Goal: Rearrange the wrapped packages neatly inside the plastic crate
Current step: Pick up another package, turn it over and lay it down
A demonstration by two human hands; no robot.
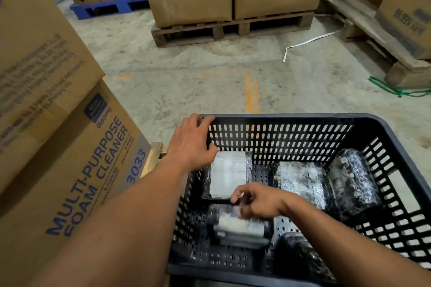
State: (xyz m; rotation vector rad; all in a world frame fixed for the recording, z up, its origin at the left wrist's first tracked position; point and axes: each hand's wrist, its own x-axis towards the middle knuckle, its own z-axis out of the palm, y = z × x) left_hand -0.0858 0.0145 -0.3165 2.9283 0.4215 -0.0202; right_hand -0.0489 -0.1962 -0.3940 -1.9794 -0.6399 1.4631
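My left hand (193, 140) curls over the far-left rim of the plastic crate (291, 116). My right hand (258, 202) is blurred above a wrapped package (240, 228), and I can't tell its grip. Other packages (300, 179) lie on the crate's bottom. Stained concrete floor (186, 65) surrounds it, with cartons (191, 4) on a wooden pallet (233, 29) beyond.

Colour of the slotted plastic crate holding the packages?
The slotted plastic crate is black, maybe very dark grey; clearest on its far wall, head view.

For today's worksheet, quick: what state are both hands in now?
Left hand: grips the crate rim.
Right hand: curled over a wrapped package; grip cannot be told.
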